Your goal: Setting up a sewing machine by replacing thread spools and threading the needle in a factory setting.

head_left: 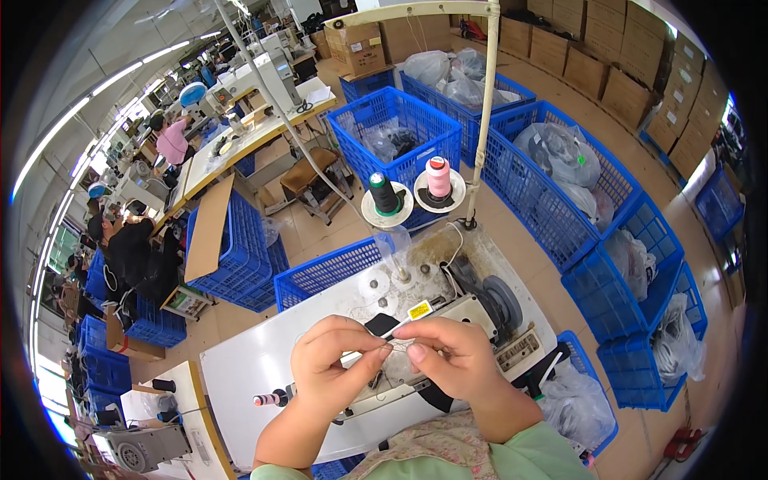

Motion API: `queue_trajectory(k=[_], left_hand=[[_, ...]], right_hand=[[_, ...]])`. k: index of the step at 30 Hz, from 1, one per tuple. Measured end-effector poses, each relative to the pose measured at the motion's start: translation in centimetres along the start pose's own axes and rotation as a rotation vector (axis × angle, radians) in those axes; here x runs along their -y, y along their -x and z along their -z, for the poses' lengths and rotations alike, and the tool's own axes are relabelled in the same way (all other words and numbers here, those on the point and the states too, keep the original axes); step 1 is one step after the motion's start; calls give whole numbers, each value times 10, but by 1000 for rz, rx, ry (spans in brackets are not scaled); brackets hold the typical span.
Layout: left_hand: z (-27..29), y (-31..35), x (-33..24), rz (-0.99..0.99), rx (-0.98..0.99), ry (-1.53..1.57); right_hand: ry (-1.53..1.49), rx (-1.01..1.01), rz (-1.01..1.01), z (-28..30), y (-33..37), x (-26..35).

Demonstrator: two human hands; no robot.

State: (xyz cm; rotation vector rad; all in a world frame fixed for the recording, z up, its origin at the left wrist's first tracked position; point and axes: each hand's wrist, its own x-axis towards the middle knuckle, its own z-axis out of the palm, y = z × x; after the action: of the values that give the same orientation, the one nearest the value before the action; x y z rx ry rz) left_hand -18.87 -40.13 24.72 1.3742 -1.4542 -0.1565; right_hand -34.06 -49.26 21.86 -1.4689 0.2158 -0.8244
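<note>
Both hands are raised close together over a sewing machine (pixel 456 312) set in a white table (pixel 240 360). My left hand (pixel 330 364) is closed in a pinch of thumb and forefinger. Facing it, my right hand (pixel 458 356) has its thumb and forefinger bent toward the same spot. A thin pale strand (pixel 400 347), seemingly thread, runs between the fingertips; its ends are hidden. Just beyond the fingers lies a black piece (pixel 382 323) beside a yellow label on the machine. The machine's dark handwheel (pixel 502 301) is to the right.
A black thread cone (pixel 385 194) and a pink thread cone (pixel 438 178) stand on holders behind the machine, near an upright pole (pixel 483 120). Blue crates (pixel 528 212) with plastic bags line the right and back. Co-workers (pixel 170 142) sit at left. A small spool (pixel 269 398) is beside my left forearm.
</note>
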Motion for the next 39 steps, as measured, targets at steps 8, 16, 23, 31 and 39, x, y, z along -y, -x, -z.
queue_trajectory(k=[8, 16, 23, 31, 39], left_hand=[[0, -2, -9, 26, 11, -94], [2, -2, -7, -247, 38, -304], [2, -10, -6, -310, 180, -86], [29, -15, -2, 451, 684, 290], [19, -3, -7, -257, 430, -109]], right_hand=[[155, -58, 33, -1, -4, 5], [-74, 112, -305, 7, -9, 4], [-305, 216, -392, 8, -11, -8], [-343, 304, -396, 1, -10, -10], [-406, 273, -470, 1, -12, -13]])
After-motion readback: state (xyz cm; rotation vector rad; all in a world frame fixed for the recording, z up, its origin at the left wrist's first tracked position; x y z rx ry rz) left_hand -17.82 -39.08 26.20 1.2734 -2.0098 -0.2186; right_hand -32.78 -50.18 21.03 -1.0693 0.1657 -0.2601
